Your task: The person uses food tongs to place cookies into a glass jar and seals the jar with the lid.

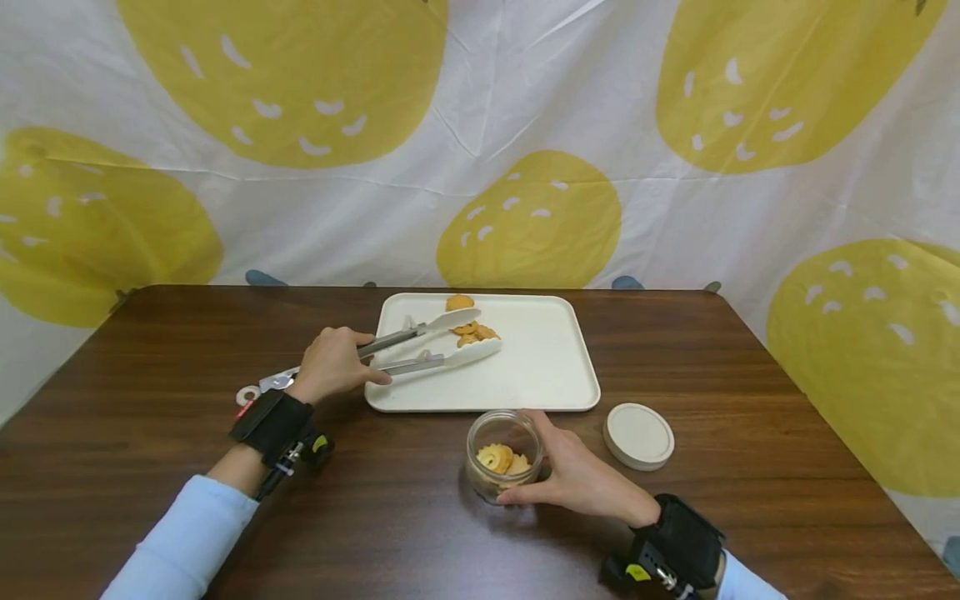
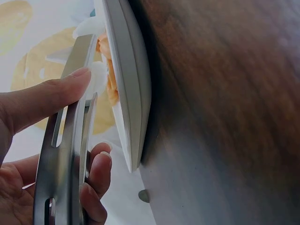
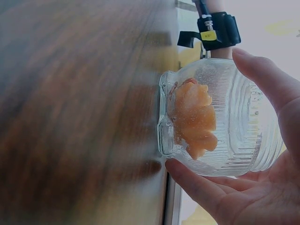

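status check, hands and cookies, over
Left hand grips tongs over tray cookies. Right hand holds open jar. Lid set aside; path clear.

No words, numbers or brand marks can be read anywhere. The small yellow label (image 3: 209,34) on the black wrist strap (image 3: 220,29) is too blurred to make out.

Left hand (image 2: 28,154) grips flat stainless-steel tongs (image 2: 65,154): thumb (image 2: 51,101) pressed on the upper arm, fingertips (image 2: 99,164) curled under the lower arm. The tongs' white tips (image 2: 96,77) sit over the raised rim of a cream plastic tray (image 2: 133,93), touching orange-brown biscuits (image 2: 111,86). The tray lies on a dark brown wooden table (image 2: 225,117).
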Demonstrator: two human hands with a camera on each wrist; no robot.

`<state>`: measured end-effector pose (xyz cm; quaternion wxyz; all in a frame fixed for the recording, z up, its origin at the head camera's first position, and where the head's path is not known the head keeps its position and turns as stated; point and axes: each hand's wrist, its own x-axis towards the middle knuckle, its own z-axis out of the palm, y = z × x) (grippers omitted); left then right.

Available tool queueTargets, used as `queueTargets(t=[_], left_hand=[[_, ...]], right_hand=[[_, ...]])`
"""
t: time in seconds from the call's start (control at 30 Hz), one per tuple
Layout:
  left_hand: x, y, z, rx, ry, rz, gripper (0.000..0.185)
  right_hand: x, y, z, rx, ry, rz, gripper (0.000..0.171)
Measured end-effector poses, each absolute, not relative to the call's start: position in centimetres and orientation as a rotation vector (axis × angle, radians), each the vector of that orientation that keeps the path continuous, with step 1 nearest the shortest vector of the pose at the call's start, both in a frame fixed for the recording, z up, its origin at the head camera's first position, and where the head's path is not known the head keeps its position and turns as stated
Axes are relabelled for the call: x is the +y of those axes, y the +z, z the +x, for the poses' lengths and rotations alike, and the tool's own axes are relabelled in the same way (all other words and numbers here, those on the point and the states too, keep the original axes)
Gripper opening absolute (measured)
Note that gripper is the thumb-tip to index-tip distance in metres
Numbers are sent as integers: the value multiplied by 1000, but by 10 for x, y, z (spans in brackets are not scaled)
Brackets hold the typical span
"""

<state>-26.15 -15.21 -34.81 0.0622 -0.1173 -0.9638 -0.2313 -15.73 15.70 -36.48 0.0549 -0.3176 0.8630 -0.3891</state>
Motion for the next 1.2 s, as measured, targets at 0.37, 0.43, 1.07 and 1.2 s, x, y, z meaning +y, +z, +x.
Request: queueTargets(t=[0.37,0.43,1.07,1.2], left_hand=[[-151,-349,-264,-2940,-700,-340,64],[-151,-349,-264,-2944,-701,-340,62],[-151,-351,-262,-2923,-674,-348,56],[-153,-351,-260,-2892,-679,-353,56]], right_hand=[[157,-365,-157,2603,-1200,-957,80],[158,-365,-157,2610,-1194,-959,80],[158,-365,-156,2624,-1171,-967,78],[158,-365,-157,2617,-1175,-973,78]])
